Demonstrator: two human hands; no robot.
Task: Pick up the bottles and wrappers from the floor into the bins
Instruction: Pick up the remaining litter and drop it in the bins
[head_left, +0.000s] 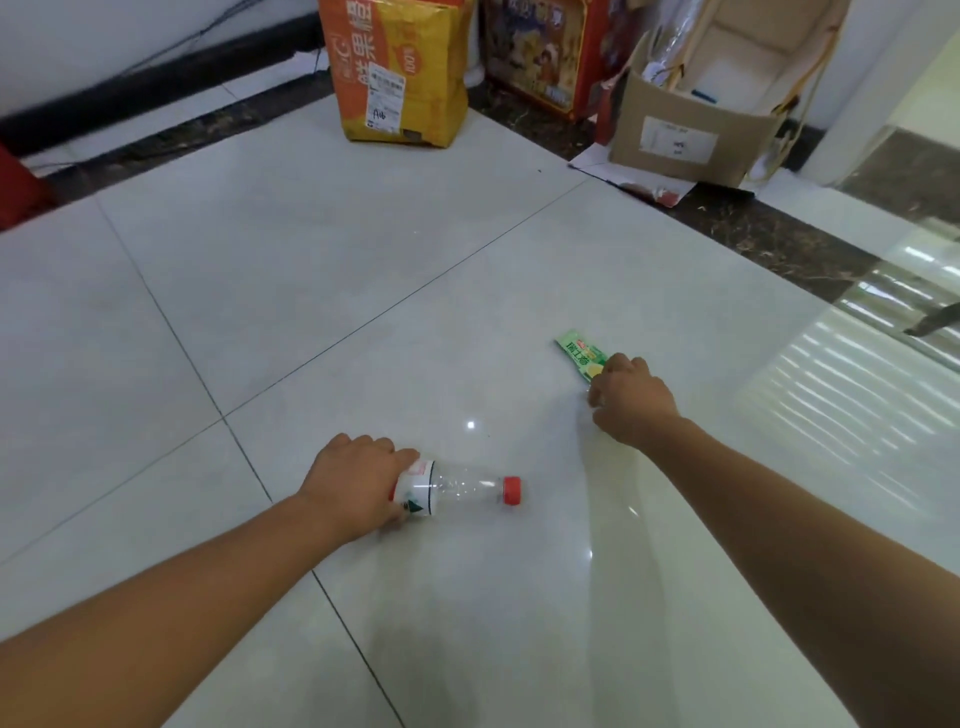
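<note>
A clear plastic bottle (457, 488) with a red cap and a white label lies on its side on the white tiled floor, cap pointing right. My left hand (353, 488) is wrapped around its base end. Further right, a green wrapper (579, 353) lies flat on the floor. My right hand (631, 400) is down on the wrapper's near end, fingers curled over it; the part beneath the hand is hidden.
An orange cardboard box (400, 73) stands at the back centre. A red printed box (545, 52) is beside it, and an open brown cardboard box (691, 130) stands at the back right. A dark tile border runs along the wall.
</note>
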